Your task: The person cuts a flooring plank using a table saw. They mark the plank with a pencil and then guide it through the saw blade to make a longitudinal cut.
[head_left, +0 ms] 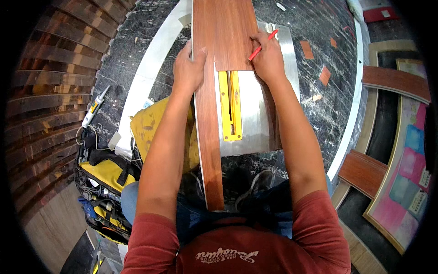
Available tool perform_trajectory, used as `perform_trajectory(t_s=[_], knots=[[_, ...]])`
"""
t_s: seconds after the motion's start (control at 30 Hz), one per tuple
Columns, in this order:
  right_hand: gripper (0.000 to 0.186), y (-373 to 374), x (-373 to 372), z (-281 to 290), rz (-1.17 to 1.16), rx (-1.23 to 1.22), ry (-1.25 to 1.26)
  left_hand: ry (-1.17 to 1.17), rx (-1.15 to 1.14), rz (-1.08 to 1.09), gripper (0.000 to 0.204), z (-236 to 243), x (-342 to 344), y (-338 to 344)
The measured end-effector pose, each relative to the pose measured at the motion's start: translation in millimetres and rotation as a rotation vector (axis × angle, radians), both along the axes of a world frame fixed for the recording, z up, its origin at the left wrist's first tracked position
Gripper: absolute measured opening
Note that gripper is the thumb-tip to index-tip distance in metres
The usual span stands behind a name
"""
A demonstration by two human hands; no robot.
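Note:
A long reddish-brown wooden plank (222,25) lies lengthwise over the silver metal top (248,109) of a table saw, a long narrow strip of it running down toward me. Its cut-out leaves a yellow insert (230,130) with a dark slot exposed. My left hand (188,68) grips the plank's left edge, thumb on top. At the right edge my right hand (269,59) is closed on a red pencil (253,54), its fingers against the board. A yellow housing (150,128) shows left of the saw top.
A white-and-yellow tube (93,112) and a yellow-black tool bag (105,171) sit at the left, beside stacked dark boards (54,100). Small wood offcuts (306,49) lie on the black marbled floor (315,114). More planks (360,171) and a colourful panel (410,160) are at the right.

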State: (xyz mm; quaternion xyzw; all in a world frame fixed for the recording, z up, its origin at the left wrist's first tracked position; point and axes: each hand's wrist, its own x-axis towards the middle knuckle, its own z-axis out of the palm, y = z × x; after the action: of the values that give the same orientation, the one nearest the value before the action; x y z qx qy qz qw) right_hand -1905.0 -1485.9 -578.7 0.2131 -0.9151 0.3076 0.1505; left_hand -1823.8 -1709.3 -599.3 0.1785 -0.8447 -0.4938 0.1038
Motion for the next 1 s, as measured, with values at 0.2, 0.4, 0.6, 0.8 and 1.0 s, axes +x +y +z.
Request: perform_trajectory(t_s=[0.2,0.4,0.6,0.8,1.0], knots=[[0.018,1.6,0.3,-4.4,0.024,0.000,0.033,-0.002,-0.010,-0.010,0.065,-2.2,1.6,-1.4],[0.031,3.5,3.0,-7.0,-0.008,0.014,0.045,-0.024,-0.013,-0.011,0.067,-4.7,2.4,0.2],[0.021,6.4,6.0,-10.2,-0.022,0.023,0.131,-0.016,0.048,-0.018,0.067,-2.0,5.9,3.3],[0.023,5.4,13.3,-2.4,-0.005,0.011,0.009,-0.052,-0.004,0.020,0.064,5.9,13.1,5.7],[0.025,6.5,19.1,-3.9,-0.019,0.024,0.021,-0.063,0.004,0.031,0.061,10.3,18.8,11.5]])
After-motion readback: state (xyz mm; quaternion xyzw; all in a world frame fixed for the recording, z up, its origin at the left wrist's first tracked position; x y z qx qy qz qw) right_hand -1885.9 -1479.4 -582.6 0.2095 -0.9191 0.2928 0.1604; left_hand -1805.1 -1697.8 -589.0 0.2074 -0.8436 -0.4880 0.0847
